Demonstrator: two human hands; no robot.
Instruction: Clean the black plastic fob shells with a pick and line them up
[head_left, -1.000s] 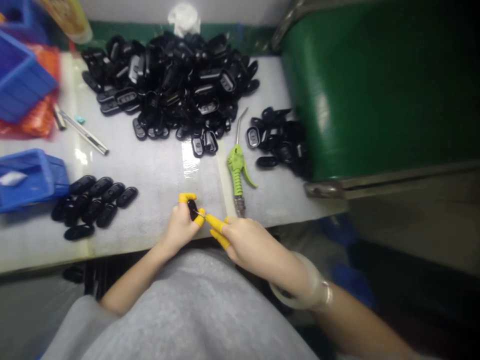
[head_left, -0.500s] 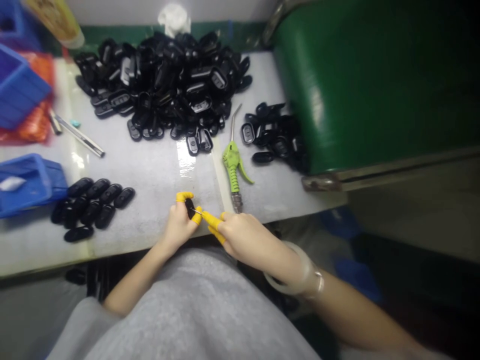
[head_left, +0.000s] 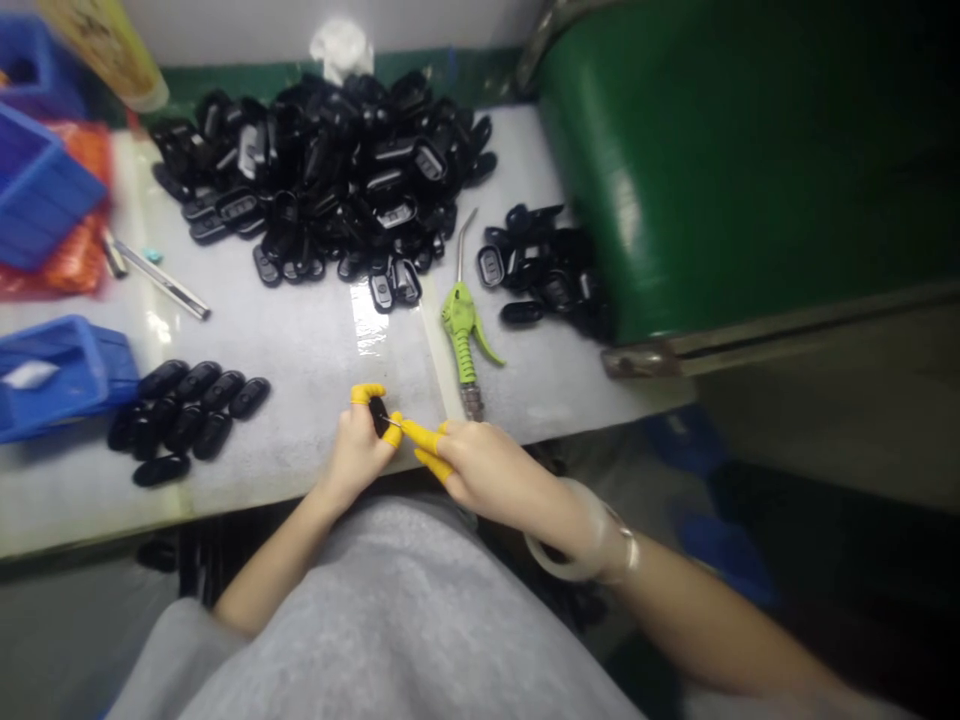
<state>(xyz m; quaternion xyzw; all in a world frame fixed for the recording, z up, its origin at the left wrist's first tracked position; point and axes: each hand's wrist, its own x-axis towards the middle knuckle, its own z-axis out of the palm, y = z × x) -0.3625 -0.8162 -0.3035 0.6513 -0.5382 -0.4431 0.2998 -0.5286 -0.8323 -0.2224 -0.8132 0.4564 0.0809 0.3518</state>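
Note:
A small black key-fob-shaped case [head_left: 379,416] is pinched between the yellow-covered thumb and forefinger of my left hand [head_left: 360,445], close above the table's front edge. My right hand [head_left: 480,468], also with yellow finger covers, is closed on a thin metal-tipped tool [head_left: 391,422]. Its tip meets the case; the rest is hidden in my fingers, so its kind does not show. Just beyond my right hand lies a green air blow gun [head_left: 462,330], its bent nozzle pointing away. Several black cases [head_left: 184,415] lie grouped to the left of my left hand.
A large heap of black cases [head_left: 322,180] spreads across the back of the table [head_left: 300,350]. A smaller heap [head_left: 555,270] sits beside a green padded block [head_left: 720,170]. On the left are blue bins [head_left: 82,350], a utility knife [head_left: 169,280], an orange bag [head_left: 82,250] and a yellow bottle [head_left: 112,50].
The camera view has shifted slightly. Both hands keep nearly the same pose, with the tool's tip still at the black case.

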